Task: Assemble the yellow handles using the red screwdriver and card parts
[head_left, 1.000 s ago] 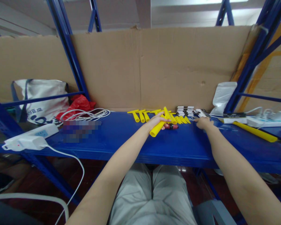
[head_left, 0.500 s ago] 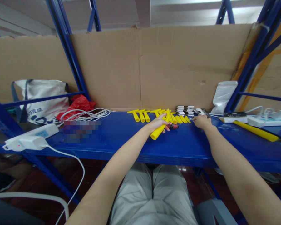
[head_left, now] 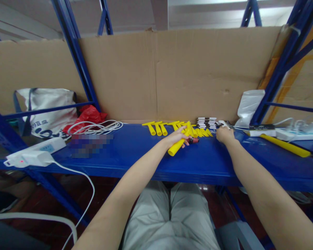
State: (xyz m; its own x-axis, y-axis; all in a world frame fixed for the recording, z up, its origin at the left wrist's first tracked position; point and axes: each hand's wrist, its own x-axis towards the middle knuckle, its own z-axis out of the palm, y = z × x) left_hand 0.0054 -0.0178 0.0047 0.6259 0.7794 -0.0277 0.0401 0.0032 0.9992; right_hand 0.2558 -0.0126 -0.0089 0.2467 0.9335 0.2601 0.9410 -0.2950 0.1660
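My left hand (head_left: 176,137) is wrapped round the thick round handle of a yellow T-shaped tool (head_left: 174,148), whose wide head points away from me. Beside its fingers a short red-and-black object (head_left: 194,140) lies on the blue shelf. Farther right, my right hand (head_left: 225,135) is closed at some small black-and-white pieces (head_left: 225,124) near the back; what its fingertips hold is hidden. Between the hands several small yellow wedge-shaped pieces (head_left: 205,132) lie in a row. Behind them is a stack of white packs with dark bands (head_left: 206,123).
More yellow T-shaped tools (head_left: 158,129) lie left of my left hand. A yellow tube (head_left: 285,146), a power strip (head_left: 299,134) and a white pouch (head_left: 248,108) are at right. Coiled white cable (head_left: 101,127), a cloth bag (head_left: 48,107) and another power strip (head_left: 39,151) are left. Cardboard (head_left: 193,73) backs the shelf.
My right hand has shifted very slightly and turned at the small black-and-white pieces. My left hand keeps its hold on the yellow tool, almost still.
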